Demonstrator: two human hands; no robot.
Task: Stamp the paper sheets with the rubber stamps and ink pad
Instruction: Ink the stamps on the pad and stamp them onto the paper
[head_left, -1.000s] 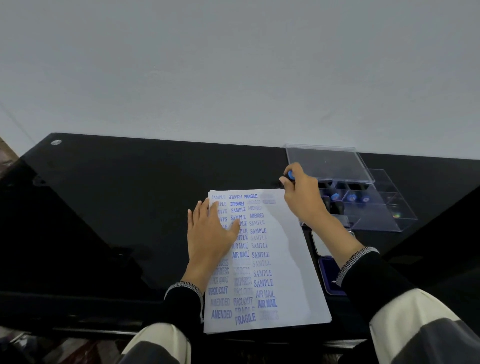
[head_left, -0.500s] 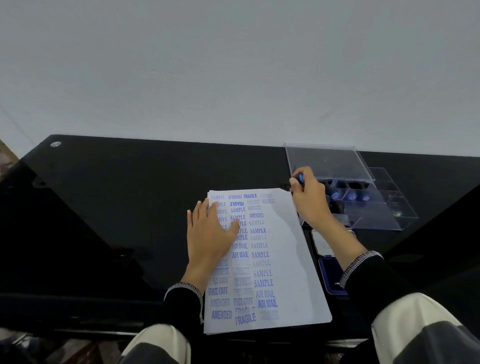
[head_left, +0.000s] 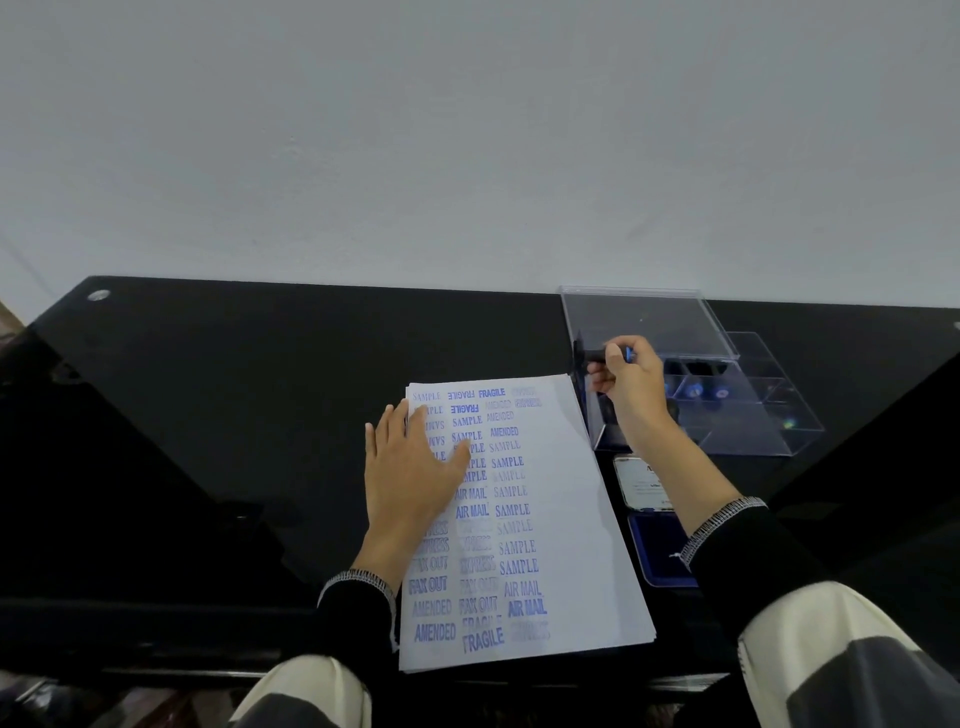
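Now I see the left hand (head_left: 410, 467) flat, fingers straight, pressing the paper stack (head_left: 550, 519) on the black desk (head_left: 234, 415). Right hand (head_left: 631, 384) pinches a stamp (head_left: 592, 356) beside the clear case (head_left: 727, 405); ink pad (head_left: 657, 556) near its wrist.

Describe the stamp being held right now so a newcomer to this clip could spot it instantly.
Start at the black table, then the clear plastic case at its far right. At the case's left edge, beyond the paper's top right corner, the right hand pinches the stamp. Unlike the blue-capped stamps sitting in compartments, it is lifted out, black base pointing left.
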